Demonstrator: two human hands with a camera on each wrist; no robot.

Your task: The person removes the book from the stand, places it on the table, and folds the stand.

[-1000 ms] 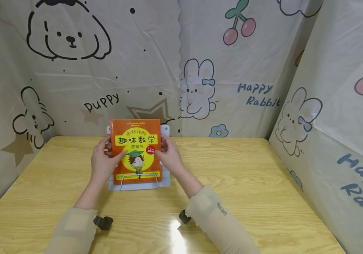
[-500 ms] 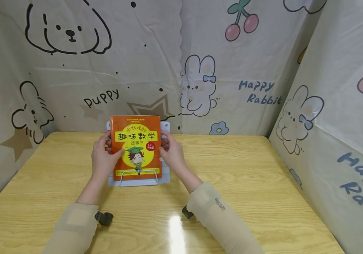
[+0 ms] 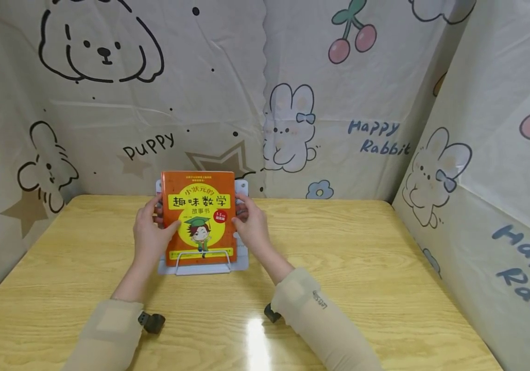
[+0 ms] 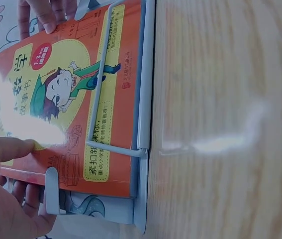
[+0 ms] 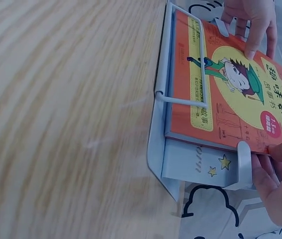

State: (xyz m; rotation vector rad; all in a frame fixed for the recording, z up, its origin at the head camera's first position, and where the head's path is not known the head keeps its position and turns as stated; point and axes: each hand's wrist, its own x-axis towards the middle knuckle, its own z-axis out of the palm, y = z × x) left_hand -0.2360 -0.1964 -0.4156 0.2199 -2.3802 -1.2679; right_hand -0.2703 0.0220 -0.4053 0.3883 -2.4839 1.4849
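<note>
An orange book [image 3: 200, 201] with a yellow circle and a cartoon child in a green cap leans upright on a pale book stand [image 3: 242, 260]. The stand's wire holder [image 4: 101, 74] crosses the lower cover, and a side tab [image 5: 244, 164] stands by the book's edge. My left hand [image 3: 150, 232] grips the book's left side, thumb on the cover, other fingers reaching behind. On the opposite side my right hand [image 3: 253, 226] holds the book, its thumb at the cover's edge. Whether the hidden fingertips also touch the stand's back I cannot tell.
A wooden table [image 3: 348, 268] lies under the stand and reaches widely to the right. Behind it hangs a pale cloth [image 3: 227, 77] printed with cartoons, and another cloth side [image 3: 492, 170] closes the right. Small black devices [image 3: 153, 323] sit at both sleeves.
My right thumb has slid off the cover toward the book's right edge. The book, the stand and my left hand stay almost in place; the head view has shifted slightly.
</note>
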